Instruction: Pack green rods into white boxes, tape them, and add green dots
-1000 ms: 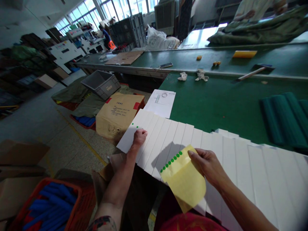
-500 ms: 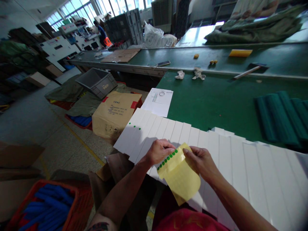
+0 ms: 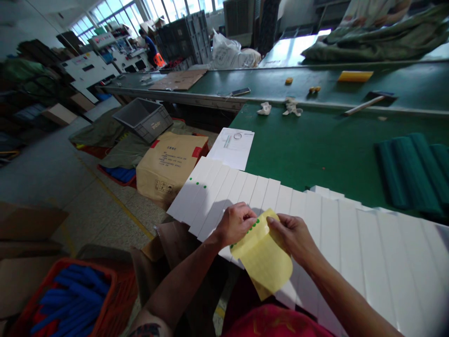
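A yellow sticker sheet (image 3: 268,262) with a row of green dot stickers (image 3: 257,221) along its upper left edge is held over the white boxes. My right hand (image 3: 289,234) pinches its upper right part between thumb and fingers. At the dot row, my left hand (image 3: 236,222) has its fingers curled together against the sheet's edge, covering several dots. What sits between those fingertips is hidden. Under both hands, long flat white boxes (image 3: 312,220) lie side by side in a row. Three boxes at the left end each bear a green dot (image 3: 197,183).
A printed paper (image 3: 233,142) lies beyond the boxes on the green table (image 3: 298,150). Dark green rolls (image 3: 409,173) lie at right. On the left stand a brown carton (image 3: 171,164), a grey crate (image 3: 142,119) and an orange basket (image 3: 115,299) of blue pieces. Another person's hands (image 3: 379,21) are far off.
My left hand has slid down along the dot row and now covers several dots that showed before. My right hand and the sheet have barely moved.
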